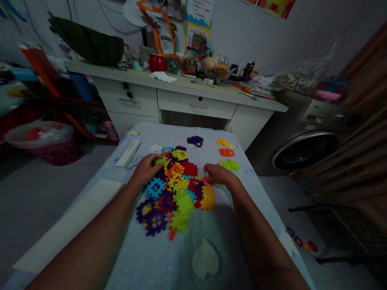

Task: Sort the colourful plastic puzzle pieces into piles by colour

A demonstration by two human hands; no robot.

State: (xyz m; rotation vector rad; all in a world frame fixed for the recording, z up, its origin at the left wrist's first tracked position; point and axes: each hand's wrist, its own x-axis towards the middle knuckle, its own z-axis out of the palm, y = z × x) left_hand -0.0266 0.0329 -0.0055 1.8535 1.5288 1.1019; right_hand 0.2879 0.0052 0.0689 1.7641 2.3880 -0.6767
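Note:
A loose pile of plastic interlocking building blocks [178, 183] in purple, green, yellow, red, orange and blue lies on the cloth-covered table. At the pile's upper left, my left hand [146, 171] has its fingers closed on a green interlocking block [161, 161]. My right hand [219, 174] is at the pile's right side with curled fingers, and a small orange interlocking block [205, 179] shows at its fingertips. Apart from the pile, beyond my right hand, lie green blocks [229, 164], orange blocks [226, 152] and yellow blocks [223, 142]. Purple blocks [195, 141] sit near the far edge.
A white narrow box [128, 153] rests on the table's left side. Behind the table stands a white desk [133, 94] bearing jars, a pouch and a watermelon-patterned object [87, 42]. A washing machine [302, 137] is at right, a pink lined bin [45, 143] at left.

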